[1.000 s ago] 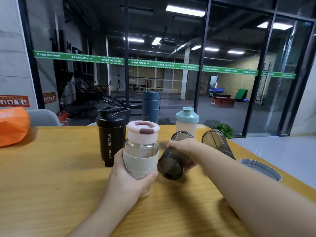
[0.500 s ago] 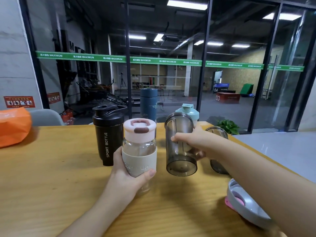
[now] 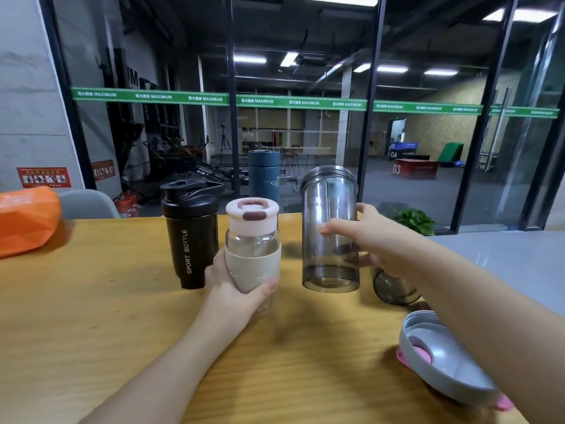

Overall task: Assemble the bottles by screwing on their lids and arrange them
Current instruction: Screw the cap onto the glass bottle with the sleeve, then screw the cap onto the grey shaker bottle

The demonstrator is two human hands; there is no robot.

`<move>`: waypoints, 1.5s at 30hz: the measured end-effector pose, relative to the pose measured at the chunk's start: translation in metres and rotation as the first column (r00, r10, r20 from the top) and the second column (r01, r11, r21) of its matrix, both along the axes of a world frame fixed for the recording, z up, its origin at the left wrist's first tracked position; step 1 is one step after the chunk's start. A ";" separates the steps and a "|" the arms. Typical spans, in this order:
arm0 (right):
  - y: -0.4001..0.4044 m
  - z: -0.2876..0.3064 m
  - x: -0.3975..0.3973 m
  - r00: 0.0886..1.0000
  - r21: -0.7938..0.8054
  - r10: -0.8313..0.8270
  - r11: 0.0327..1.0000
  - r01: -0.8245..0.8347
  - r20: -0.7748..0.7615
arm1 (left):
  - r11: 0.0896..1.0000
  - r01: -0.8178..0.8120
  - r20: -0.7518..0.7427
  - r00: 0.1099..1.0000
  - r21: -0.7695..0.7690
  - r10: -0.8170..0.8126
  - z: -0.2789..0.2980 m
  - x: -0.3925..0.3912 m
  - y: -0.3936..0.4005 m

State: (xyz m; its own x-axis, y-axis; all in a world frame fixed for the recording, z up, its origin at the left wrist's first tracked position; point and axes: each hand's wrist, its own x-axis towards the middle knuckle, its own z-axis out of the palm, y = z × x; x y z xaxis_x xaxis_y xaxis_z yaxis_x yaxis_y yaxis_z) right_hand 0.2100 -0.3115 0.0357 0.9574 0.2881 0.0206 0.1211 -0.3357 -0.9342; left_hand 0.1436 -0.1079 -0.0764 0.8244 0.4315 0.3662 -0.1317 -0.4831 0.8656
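My left hand (image 3: 234, 286) grips a clear bottle with a beige sleeve and pink lid (image 3: 252, 243), held upright at table centre. My right hand (image 3: 376, 240) holds a smoky grey lidless bottle (image 3: 328, 231) upright, just above the wooden table (image 3: 91, 316). A second grey lidless bottle (image 3: 394, 287) stands behind my right wrist, mostly hidden. A grey lid with pink parts (image 3: 440, 359) lies upside down at the right edge. A black lidded "SPORT BOTTLE" (image 3: 191, 234) stands left of the pink-lidded bottle. A dark blue bottle (image 3: 264, 175) stands at the back.
An orange bag (image 3: 26, 220) lies at the table's far left, with a grey chair back (image 3: 88, 203) behind the table. A glass wall stands beyond the far edge, and a green plant (image 3: 412, 220) sits on the floor to the right.
My right hand has lifted the grey bottle from tilted on its side to upright. The view has shifted, bringing the grey lid into sight. My left hand kept hold of the pink-lidded bottle.
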 end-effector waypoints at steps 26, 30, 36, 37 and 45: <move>-0.017 -0.013 -0.029 0.997 0.216 0.066 0.974 -0.070 0.026 | 0.966 -0.182 -0.147 0.967 0.181 0.210 0.002 0.011 -0.002; -0.014 -0.018 -0.048 0.994 0.257 0.086 0.961 -0.101 0.072 | 0.990 -0.070 0.056 0.996 0.121 0.063 0.006 -0.019 -0.006; -0.008 -0.031 -0.069 0.955 0.265 0.025 0.958 -0.107 0.297 | 0.940 0.090 0.254 0.950 0.329 -0.180 0.018 -0.049 -0.037; -0.008 -0.033 -0.071 0.943 0.267 0.019 0.957 -0.114 0.334 | 0.929 0.122 0.244 0.945 0.349 -0.216 0.019 -0.051 -0.043; -0.028 -0.026 -0.056 0.909 0.417 -0.077 0.902 -0.111 0.410 | 0.929 0.235 0.028 0.967 0.285 -0.254 0.013 -0.050 -0.069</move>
